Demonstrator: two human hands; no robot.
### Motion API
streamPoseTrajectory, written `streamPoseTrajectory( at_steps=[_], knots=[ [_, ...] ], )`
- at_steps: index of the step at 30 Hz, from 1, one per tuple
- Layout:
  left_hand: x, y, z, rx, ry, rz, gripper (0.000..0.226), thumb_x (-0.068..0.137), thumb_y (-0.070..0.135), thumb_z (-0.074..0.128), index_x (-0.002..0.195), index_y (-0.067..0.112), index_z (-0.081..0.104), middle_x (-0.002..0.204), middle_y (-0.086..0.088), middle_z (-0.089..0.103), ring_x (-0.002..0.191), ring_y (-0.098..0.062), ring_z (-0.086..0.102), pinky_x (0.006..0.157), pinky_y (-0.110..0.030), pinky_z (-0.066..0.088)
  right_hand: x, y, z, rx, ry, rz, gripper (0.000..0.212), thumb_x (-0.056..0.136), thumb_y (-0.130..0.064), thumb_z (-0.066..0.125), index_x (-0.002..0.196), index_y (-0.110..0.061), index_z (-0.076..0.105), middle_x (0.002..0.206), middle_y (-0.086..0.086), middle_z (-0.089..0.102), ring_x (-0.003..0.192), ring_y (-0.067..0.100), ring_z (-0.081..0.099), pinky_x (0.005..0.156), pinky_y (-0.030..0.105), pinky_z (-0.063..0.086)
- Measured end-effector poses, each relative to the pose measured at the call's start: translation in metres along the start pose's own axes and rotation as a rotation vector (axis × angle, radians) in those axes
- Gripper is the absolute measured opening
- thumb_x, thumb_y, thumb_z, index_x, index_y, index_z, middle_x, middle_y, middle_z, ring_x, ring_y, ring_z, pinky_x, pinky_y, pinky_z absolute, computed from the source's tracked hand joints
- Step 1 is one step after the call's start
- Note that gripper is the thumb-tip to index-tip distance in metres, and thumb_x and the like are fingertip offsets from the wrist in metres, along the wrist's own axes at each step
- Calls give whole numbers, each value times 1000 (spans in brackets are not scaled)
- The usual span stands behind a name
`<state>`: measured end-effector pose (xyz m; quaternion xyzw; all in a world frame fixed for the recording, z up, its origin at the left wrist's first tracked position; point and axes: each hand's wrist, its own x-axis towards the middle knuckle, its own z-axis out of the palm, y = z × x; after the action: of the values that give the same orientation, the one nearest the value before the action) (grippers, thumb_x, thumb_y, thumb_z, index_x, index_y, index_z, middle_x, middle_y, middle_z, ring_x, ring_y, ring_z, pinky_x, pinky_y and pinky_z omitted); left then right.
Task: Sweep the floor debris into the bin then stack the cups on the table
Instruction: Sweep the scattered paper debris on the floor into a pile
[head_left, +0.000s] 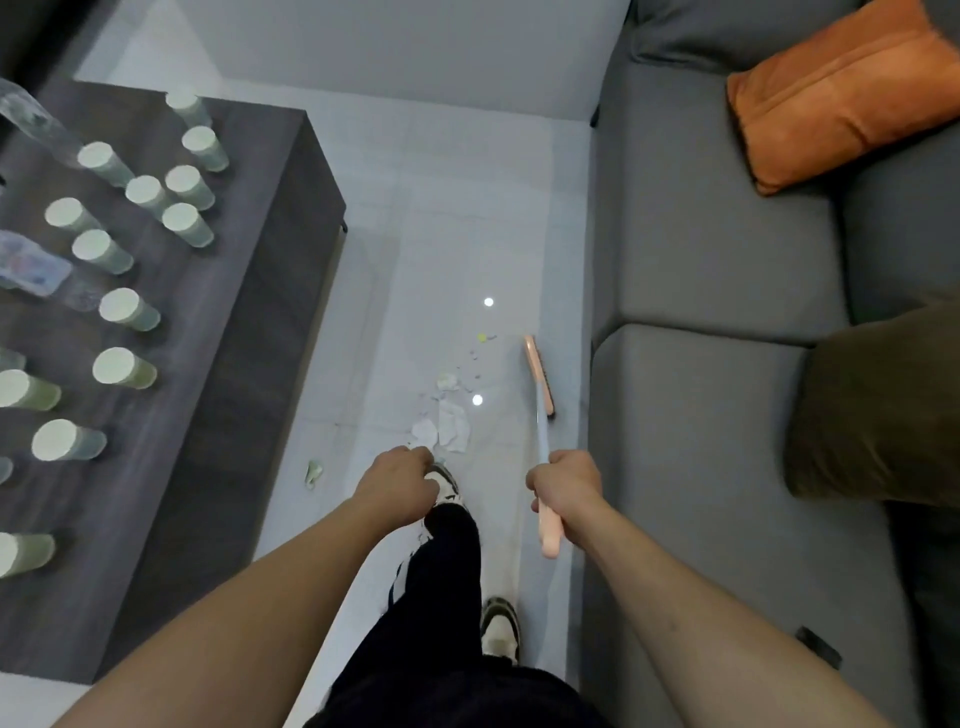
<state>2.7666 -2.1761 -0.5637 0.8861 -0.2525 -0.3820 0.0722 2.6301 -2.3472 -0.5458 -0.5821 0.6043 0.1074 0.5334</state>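
Observation:
My right hand (566, 486) grips the pale handle of a pink broom (538, 373), whose head rests on the white floor beside the sofa base. Just left of the broom head lies the debris (448, 421): crumpled white paper scraps and small bits. One greenish scrap (313, 472) lies apart, near the table's side. My left hand (400, 483) is a closed fist above my front shoe, and nothing shows in it. Several pale green cups (124, 366) stand upside down, scattered over the dark wooden table (234, 291) on the left. No bin is in view.
A grey sofa (717, 260) runs along the right with an orange cushion (841, 93) and a dark olive cushion (878, 410). Clear plastic bottles (36, 270) lie among the cups. The floor strip between table and sofa is narrow; my legs and shoes (498, 629) stand in it.

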Motion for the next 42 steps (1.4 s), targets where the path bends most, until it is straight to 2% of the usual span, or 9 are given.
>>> streamPoseTrajectory(
  at_steps=[9,12,16,21,25,28,31,35,42],
  knots=[
    [112,-29,-68,-87,-40,-110,46,88,33,53,132,21,53,126,-5,55,118,-24,50,88,-29,38,110,-138,37,-290,-106,18,9,80,4,57,86,-2,57,84,17,55,56,29,59,53,33,49],
    [129,-35,-86,-101,-39,-164,45,88,31,53,132,20,53,129,-7,55,120,-25,49,91,-30,39,104,-160,50,-407,-243,40,27,84,4,55,110,6,60,97,18,57,60,31,60,49,29,49],
    [141,-25,-101,-159,-22,-208,45,87,27,52,132,20,54,127,-8,56,118,-25,50,89,-28,39,90,-178,53,-417,-355,37,22,80,5,55,101,7,61,108,17,56,61,28,52,46,29,46],
    [150,-3,-110,-258,29,-260,46,88,27,52,133,21,53,129,-7,55,118,-25,50,87,-28,39,98,-208,45,-385,-391,7,42,69,6,62,110,8,64,79,14,51,39,21,45,45,28,42],
    [146,10,-111,-352,97,-366,45,88,27,52,133,21,53,131,-7,55,120,-25,50,91,-31,40,118,-234,39,-582,-450,-132,66,66,2,63,128,13,44,78,18,58,38,22,51,42,25,44],
    [128,21,-102,-441,184,-498,45,87,27,52,131,21,54,128,-7,56,120,-26,49,91,-32,40,133,-252,41,-726,-516,-279,41,70,3,57,109,14,62,94,24,67,52,27,58,46,28,47],
    [105,37,-80,-535,220,-614,45,87,28,53,131,21,53,126,-6,55,118,-25,50,87,-31,40,149,-268,42,-870,-550,-401,9,74,3,55,81,0,61,83,17,60,65,27,58,59,35,48],
    [72,59,-41,-659,265,-745,43,88,28,52,130,21,54,122,-5,56,113,-24,51,79,-28,36,164,-270,42,-901,-578,-388,3,76,7,56,77,4,56,85,19,56,69,30,53,63,39,45],
    [20,71,22,-851,383,-946,44,86,26,53,130,21,55,120,-6,57,111,-23,54,79,-27,36,118,-197,32,-979,-744,-253,27,75,13,50,59,-6,42,62,8,45,47,23,46,54,33,41]
  ],
)
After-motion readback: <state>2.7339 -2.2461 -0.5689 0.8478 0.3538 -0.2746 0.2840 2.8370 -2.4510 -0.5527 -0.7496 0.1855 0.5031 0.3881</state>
